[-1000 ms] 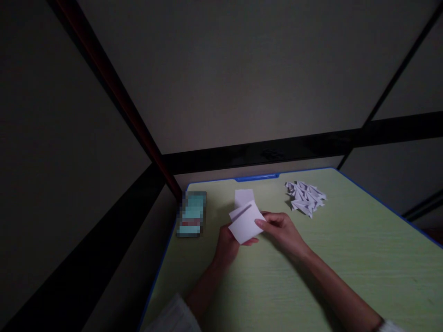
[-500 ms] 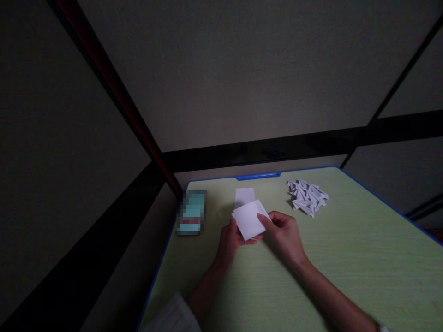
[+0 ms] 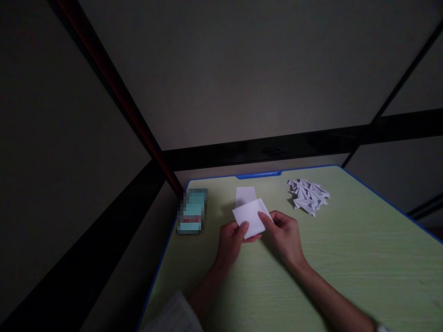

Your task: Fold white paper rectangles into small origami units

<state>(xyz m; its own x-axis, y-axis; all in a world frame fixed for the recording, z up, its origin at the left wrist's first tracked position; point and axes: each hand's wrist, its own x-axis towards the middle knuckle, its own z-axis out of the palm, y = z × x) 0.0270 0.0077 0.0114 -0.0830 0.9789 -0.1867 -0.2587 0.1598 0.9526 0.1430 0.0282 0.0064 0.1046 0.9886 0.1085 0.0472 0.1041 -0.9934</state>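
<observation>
A small white square of paper (image 3: 252, 216) is held above the table between both hands, tilted a little. My left hand (image 3: 231, 240) grips its lower left part, thumb on top and fingers beneath. My right hand (image 3: 284, 233) pinches the right side, with the thumb lying on the upper face. Whether the square is one layer or several I cannot tell. Just beyond it, partly covered by it, another white paper (image 3: 245, 194) lies on the table.
The light green table (image 3: 363, 258) has a blue edge and a blue strip (image 3: 259, 174) at the back. Several folded white paper pieces (image 3: 308, 196) lie piled at the right. A phone-like pixelated object (image 3: 193, 212) lies at the left. Dark-banded panels (image 3: 259, 92) stand behind.
My left thumb has moved from the left edge of the paper onto its top face near the lower corner. My right hand has hardly moved.
</observation>
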